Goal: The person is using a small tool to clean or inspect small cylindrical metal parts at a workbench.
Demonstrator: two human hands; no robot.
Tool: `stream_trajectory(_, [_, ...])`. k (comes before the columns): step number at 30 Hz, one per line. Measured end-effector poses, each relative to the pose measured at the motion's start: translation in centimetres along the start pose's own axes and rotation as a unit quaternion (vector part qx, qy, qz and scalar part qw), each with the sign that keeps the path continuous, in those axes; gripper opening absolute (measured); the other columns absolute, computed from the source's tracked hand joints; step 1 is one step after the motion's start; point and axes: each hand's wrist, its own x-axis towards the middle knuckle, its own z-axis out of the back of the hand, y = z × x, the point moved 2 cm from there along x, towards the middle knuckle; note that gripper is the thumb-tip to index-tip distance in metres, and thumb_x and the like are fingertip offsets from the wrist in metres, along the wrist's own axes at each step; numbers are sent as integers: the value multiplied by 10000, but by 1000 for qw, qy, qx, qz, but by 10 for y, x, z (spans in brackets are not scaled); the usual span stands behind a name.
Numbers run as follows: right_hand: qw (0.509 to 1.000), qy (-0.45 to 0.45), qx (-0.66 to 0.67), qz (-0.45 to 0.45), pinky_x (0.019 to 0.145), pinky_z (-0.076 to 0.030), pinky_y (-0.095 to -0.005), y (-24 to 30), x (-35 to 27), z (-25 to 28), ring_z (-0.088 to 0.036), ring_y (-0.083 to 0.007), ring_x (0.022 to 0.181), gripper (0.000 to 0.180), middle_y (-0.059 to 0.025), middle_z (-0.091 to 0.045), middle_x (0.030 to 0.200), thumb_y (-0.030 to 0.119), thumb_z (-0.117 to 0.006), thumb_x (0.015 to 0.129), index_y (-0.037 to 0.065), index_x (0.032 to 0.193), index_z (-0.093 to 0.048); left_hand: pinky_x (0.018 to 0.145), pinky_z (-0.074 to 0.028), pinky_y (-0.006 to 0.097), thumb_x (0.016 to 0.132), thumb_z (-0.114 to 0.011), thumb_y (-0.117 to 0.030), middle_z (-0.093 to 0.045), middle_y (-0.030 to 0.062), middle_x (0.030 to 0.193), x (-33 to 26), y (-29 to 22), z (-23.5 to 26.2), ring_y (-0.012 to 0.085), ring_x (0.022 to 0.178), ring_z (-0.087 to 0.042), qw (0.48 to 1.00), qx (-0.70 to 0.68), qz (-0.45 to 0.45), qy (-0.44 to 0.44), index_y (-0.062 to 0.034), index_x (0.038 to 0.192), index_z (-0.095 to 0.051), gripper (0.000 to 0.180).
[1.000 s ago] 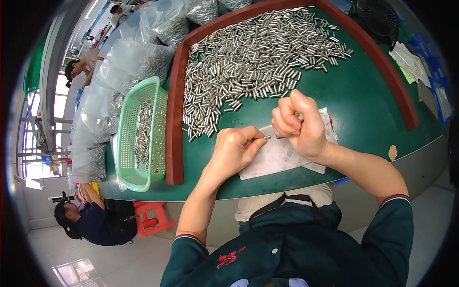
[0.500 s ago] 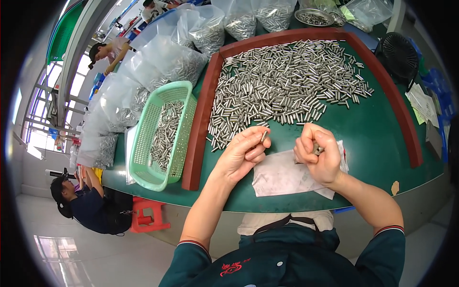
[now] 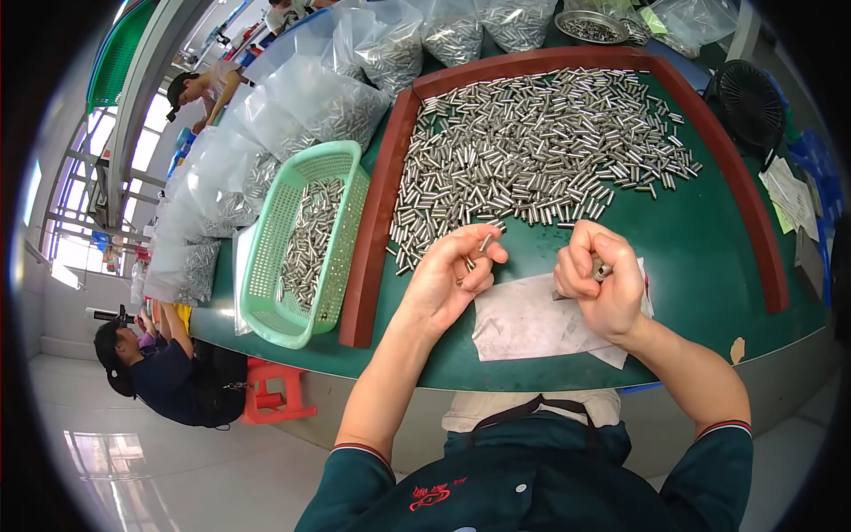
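Observation:
My left hand (image 3: pixel 443 282) is closed, palm turned up, on a small shiny metal pin (image 3: pixel 485 243) between its curled fingers. Another bit of metal seems to show deeper in that hand. Beside it, my right hand (image 3: pixel 613 282) makes a fist around metal pins (image 3: pixel 602 270), of which only the ends show; how many it holds is hidden. Both hands are above the green tabletop (image 3: pixel 700 257). Under and between them lies a stained whitish cloth (image 3: pixel 523 328). Just beyond spreads a wide heap of loose metal pins (image 3: pixel 532 146).
A red-brown wooden frame (image 3: pixel 372 230) borders the heap. To its left stands a pale green basket (image 3: pixel 251 306) partly filled with pins. Clear bags of pins (image 3: pixel 335 111) line the left and far sides. A black fan (image 3: pixel 747 102) stands at right. Co-workers (image 3: pixel 160 377) are at left.
The fingers of my left hand have loosened and shifted around the pin, which now sits more upright. My right fist stays closed. The whole view has shifted slightly.

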Motion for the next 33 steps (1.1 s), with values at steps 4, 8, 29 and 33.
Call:
stream_trajectory(4, [1000,1,-2,2,409,-181,-218,0,-1,0,-200,-56,419,252,34,-266,448,234,-311,798,76,601,-320,437,-256,198,861,-417,-257,-369,11,582,4,-5,7,79,460,-285,995,44,-94,4,-23,722,-509,288])
stream_trajectory(8, [1000,-4,-6,2,409,-185,-217,0,0,0,-205,-57,417,252,35,-268,449,232,-313,799,76,601,-322,437,-261,188,722,-636,-59,-377,-43,489,10,-4,-3,30,460,-327,843,460,-218,-172,-10,719,-587,70])
stream_trajectory(29, [999,-25,-24,2,407,-186,-223,2,0,-1,-189,-57,389,245,36,-272,433,225,-311,808,90,604,-326,424,-336,258,693,-617,-29,-493,59,549,-4,16,-33,118,448,-407,757,606,-225,97,-21,794,-630,101])
stream_trajectory(33, [1000,-30,-5,-4,406,-186,-231,1,0,3,-190,-62,391,262,32,-272,432,227,-310,815,91,591,-324,407,-331,282,667,-607,-39,-405,46,465,-8,11,-32,150,407,-411,741,659,-117,48,-24,815,-633,151])
